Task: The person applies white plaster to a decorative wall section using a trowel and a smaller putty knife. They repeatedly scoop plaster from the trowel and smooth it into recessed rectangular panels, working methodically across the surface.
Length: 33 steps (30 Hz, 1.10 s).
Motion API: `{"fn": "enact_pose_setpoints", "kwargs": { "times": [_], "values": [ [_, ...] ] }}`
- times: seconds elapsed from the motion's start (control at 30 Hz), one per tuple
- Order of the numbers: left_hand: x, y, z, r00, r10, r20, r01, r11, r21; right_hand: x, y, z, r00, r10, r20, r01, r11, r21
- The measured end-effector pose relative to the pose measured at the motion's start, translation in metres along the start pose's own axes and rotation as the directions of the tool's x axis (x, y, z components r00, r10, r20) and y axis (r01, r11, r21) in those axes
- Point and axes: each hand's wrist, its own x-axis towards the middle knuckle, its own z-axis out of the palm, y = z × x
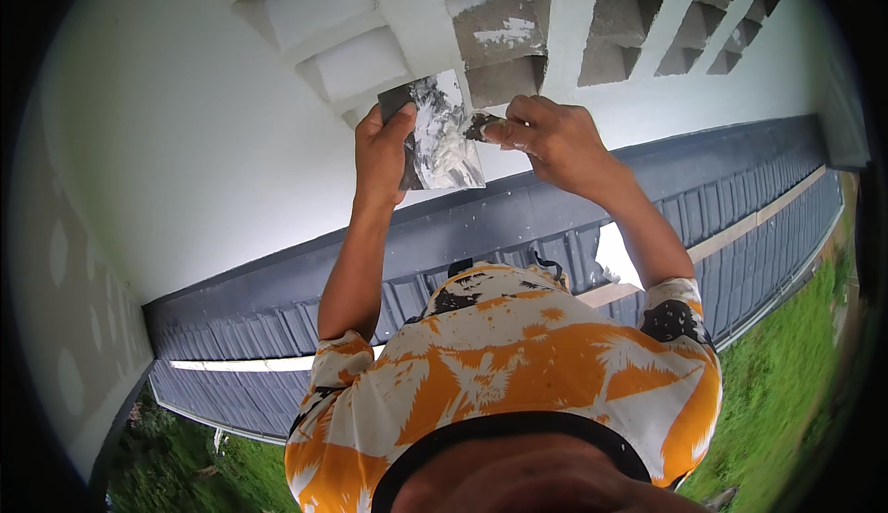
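My left hand (377, 157) grips a flat rectangular plate (427, 97) by its dark left edge, thumb on the top face. White, wet-looking putty (453, 148) is smeared over the plate, thickest toward its lower right. My right hand (562, 141) is closed around a small putty knife (481, 127), its fingers coated with some white. The knife's blade end is at the plate's right edge; whether it touches the plate cannot be made out. Both hands are held up in front of a white wall (250, 161), just below its recessed openings.
Above the hands, rows of recessed openings (499, 27) run across the wall, some white, others bare grey. Dark grey roof tiles (546, 222) slope below, with a wooden batten (758, 212) across them. A white object (615, 256) lies beside my right forearm. Green grass (777, 356) shows beyond the roof edge.
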Motion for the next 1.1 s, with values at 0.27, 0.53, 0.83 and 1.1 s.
{"fn": "enact_pose_setpoints", "kwargs": {
  "times": [0.27, 0.53, 0.83, 1.1],
  "values": [
    [0.009, -0.009, -0.007, 0.959, 0.044, -0.281, -0.081, 0.989, -0.122, 0.0, -0.016, 0.002, 0.994, -0.052, 0.1, 0.048, 0.998, 0.043],
    [0.022, -0.021, -0.031, 0.946, 0.119, -0.303, -0.156, 0.983, -0.101, 0.012, -0.012, 0.02, 0.999, -0.024, 0.048, 0.015, 0.984, 0.178],
    [0.011, -0.045, -0.01, 0.971, 0.113, -0.21, -0.208, 0.831, -0.516, -0.01, -0.005, 0.073, 0.612, 0.629, 0.48, -0.231, -0.438, 0.869],
    [-0.002, -0.043, 0.007, 0.899, -0.413, -0.148, 0.196, 0.68, -0.707, -0.017, -0.009, 0.074, 0.918, 0.22, -0.331, 0.024, 0.8, 0.599]
  ]
}}
